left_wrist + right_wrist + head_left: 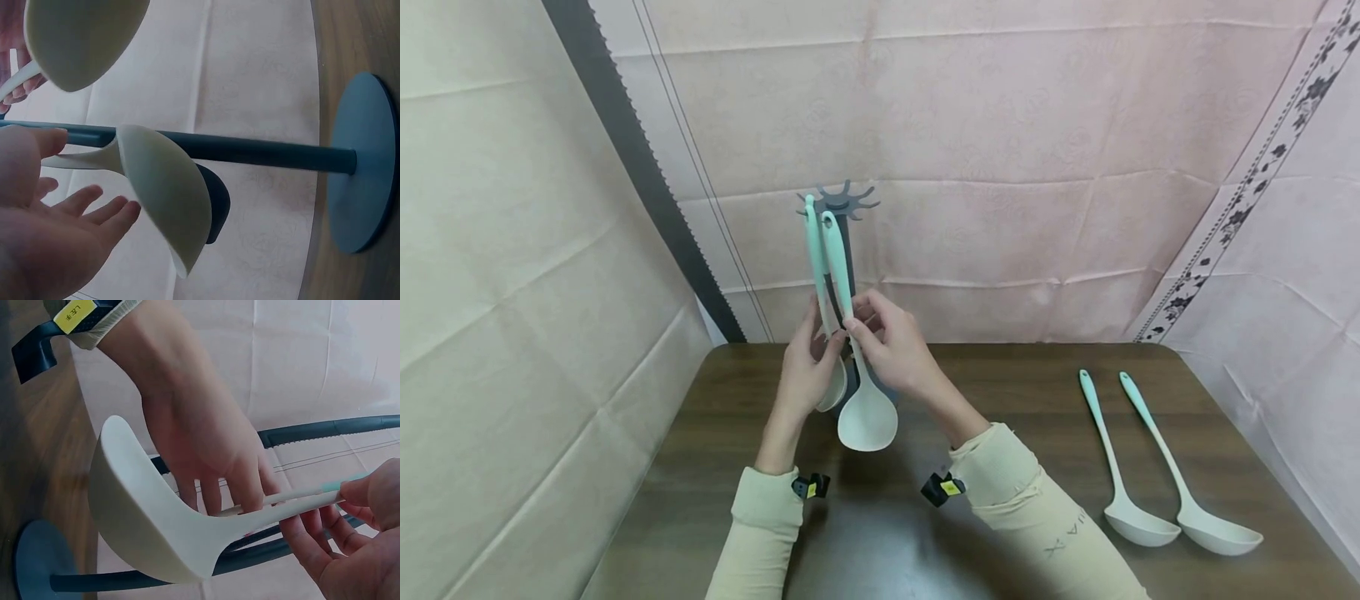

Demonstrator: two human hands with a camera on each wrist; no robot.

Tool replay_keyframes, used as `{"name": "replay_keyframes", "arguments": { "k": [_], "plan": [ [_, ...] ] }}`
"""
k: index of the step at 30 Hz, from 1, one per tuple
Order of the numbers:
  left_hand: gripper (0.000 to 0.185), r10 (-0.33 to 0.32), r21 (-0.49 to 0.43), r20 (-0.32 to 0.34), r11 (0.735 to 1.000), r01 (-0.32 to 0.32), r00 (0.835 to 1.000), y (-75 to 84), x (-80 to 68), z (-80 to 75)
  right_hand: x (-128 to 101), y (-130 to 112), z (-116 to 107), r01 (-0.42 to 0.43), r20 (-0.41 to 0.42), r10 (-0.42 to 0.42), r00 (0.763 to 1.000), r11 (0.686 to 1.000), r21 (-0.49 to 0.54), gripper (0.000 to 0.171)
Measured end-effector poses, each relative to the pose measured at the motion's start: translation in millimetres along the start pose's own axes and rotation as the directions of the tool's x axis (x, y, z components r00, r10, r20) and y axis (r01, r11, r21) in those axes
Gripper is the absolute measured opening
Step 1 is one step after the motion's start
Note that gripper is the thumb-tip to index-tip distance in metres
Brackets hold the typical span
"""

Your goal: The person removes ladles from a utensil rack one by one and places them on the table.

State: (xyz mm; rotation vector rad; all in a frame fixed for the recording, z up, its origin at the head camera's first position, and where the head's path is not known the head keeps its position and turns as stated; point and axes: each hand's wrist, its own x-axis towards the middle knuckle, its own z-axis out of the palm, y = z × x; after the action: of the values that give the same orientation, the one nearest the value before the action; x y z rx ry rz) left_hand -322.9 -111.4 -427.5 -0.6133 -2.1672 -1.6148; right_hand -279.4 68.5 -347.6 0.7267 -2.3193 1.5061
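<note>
A ladle (857,367) is pinched at mid-handle by the right hand (891,346), its long axis near upright, bowl downward, beside the rack (842,208) near the tabletop's far edge. A hung ladle (820,283) is touched by the left hand (805,367), fingers relaxed.

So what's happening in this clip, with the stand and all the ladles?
A person stands at a wooden table with a dark utensil stand. The right hand pinches the handle of a pale spoon whose mint handle reaches up to the stand's hooks. The left hand is against a ladle beside the pole. Two more ladles lie side by side on the table to the right.
</note>
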Motion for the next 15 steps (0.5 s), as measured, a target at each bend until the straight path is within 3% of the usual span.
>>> {"name": "replay_keyframes", "arguments": {
  "k": [5, 15],
  "plan": [
    [0.065, -0.013, -0.049, 0.054, 0.999, 0.016, 0.998, 3.4, -1.3, 2.8, -2.7, -1.5, -0.3, -0.011, 0.02, 0.009, 1.0, 0.998, 0.068, 0.019],
    [0.059, -0.061, -0.024, 0.063, 0.998, 0.062, 0.996, 5.6, -4.0, 9.0, -5.2, -3.5, -2.7, -0.01, 0.05, 0.001, 0.999, 0.98, 0.197, 0.023]
  ]
}}
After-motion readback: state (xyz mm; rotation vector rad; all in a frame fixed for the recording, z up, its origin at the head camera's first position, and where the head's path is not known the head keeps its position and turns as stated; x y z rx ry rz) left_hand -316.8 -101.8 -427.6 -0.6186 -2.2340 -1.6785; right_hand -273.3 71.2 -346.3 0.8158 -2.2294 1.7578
